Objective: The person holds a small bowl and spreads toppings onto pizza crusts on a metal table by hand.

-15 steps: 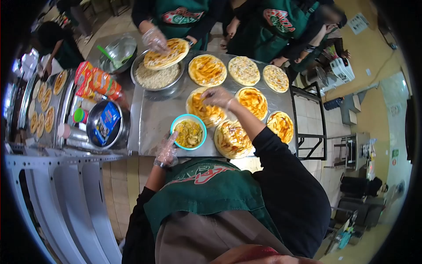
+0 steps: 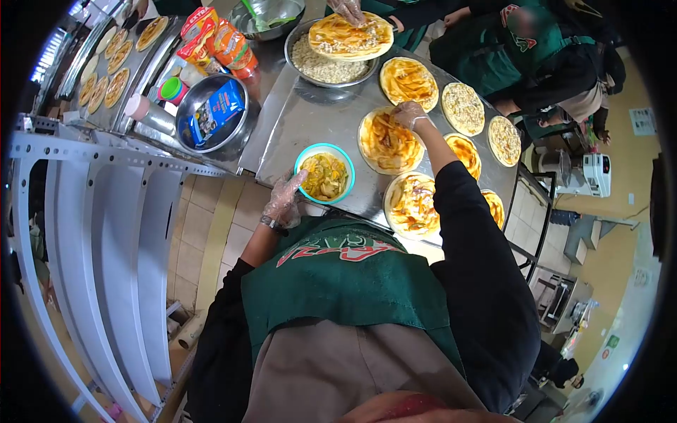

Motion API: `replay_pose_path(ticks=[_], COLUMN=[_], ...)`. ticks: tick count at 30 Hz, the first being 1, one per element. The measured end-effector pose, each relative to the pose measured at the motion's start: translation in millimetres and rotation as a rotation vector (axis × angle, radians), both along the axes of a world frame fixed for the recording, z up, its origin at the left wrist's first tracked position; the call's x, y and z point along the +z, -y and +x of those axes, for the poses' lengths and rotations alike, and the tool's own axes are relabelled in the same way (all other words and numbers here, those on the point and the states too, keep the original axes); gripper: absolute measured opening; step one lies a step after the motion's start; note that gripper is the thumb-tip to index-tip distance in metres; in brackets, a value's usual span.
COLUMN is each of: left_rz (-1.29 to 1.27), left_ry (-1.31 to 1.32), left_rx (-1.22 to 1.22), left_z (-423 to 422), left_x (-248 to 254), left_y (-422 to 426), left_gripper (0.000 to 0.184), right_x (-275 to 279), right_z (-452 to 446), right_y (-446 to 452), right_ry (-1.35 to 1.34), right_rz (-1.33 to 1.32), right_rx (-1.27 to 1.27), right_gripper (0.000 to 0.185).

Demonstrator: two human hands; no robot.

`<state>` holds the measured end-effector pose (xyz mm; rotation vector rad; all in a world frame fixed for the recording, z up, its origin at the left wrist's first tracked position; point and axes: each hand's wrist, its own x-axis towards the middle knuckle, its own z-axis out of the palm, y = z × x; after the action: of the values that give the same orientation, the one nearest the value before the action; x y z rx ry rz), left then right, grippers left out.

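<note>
My left hand (image 2: 283, 201), in a clear plastic glove, grips the left side of a turquoise-rimmed bowl (image 2: 352, 185). Inside the bowl is a yellow-brown chunky filling (image 2: 324, 176). Over the upper right edge of a sauce-covered pizza base (image 2: 384, 149) is my gloved right hand (image 2: 415, 116), its fingers drawn together; what they hold, if anything, is hidden. Nearer to me, another sauced pizza base (image 2: 411, 204) lies partly under my right forearm.
A co-worker's gloved hand (image 2: 347, 10) is over a pizza base (image 2: 351, 35) above a bowl of pale crumbly topping (image 2: 321, 63). Several more pizza bases (image 2: 462, 109) lie to the right. A metal bowl (image 2: 243, 127) holding a blue packet (image 2: 217, 113) stands left, beside shelving (image 2: 113, 233).
The camera view has turned, shifting the table. My right hand has moved from over the middle of the pizza base to its upper right edge. My left hand still grips the bowl.
</note>
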<state>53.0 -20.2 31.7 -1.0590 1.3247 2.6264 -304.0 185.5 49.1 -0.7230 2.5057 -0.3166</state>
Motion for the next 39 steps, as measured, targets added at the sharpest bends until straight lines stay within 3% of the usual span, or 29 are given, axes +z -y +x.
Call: replay_pose_path(ticks=[7, 9, 12, 14, 18, 24, 27, 35, 39], left_rz=[-0.006, -0.029, -0.038, -0.035, -0.035, -0.072, -0.007, 0.005, 0.011], left_ry=[-0.007, -0.032, -0.013, -0.003, -0.023, -0.027, -0.001, -0.042, -0.051], left_rx=[0.036, 0.000, 0.002, 0.003, -0.027, -0.069, -0.081, -0.062, -0.067], left_z=[7.6, 6.0, 2.5, 1.3, -2.0, -3.4, -4.8, -4.0, -3.8], left_x=[8.7, 2.9, -2.0, -1.2, 6.1, -20.7, 18.4, 17.9, 1.3], left_y=[4.0, 4.5, 5.5, 5.9, 6.1, 9.2, 4.4, 3.7, 7.6], left_gripper=[0.076, 0.065, 0.067, 0.068, 0.070, 0.072, 0.072, 0.074, 0.072], right_x=[7.7, 15.7, 22.7, 25.3, -3.3, -9.3, -13.2, -10.6, -9.8], right_z=[-5.2, -2.6, 4.5, 11.1, 16.8, 46.9, 50.1, 51.6, 60.0], right_y=[6.6, 8.7, 10.4, 11.0, 7.8, 16.0, 13.3, -0.5, -9.9], right_ry=[-0.118, -0.116, -0.086, 0.103, 0.148, 0.227, 0.256, 0.267, 0.410], right_rz=[-0.030, -0.014, -0.048, -0.128, -0.180, -0.163, -0.205, -0.237, -0.447], right_rx=[0.090, 0.073, 0.053, -0.040, 0.089, 0.024, -0.018, -0.063, -0.195], right_gripper=[0.027, 0.027, 0.027, 0.026, 0.026, 0.023, 0.025, 0.025, 0.020])
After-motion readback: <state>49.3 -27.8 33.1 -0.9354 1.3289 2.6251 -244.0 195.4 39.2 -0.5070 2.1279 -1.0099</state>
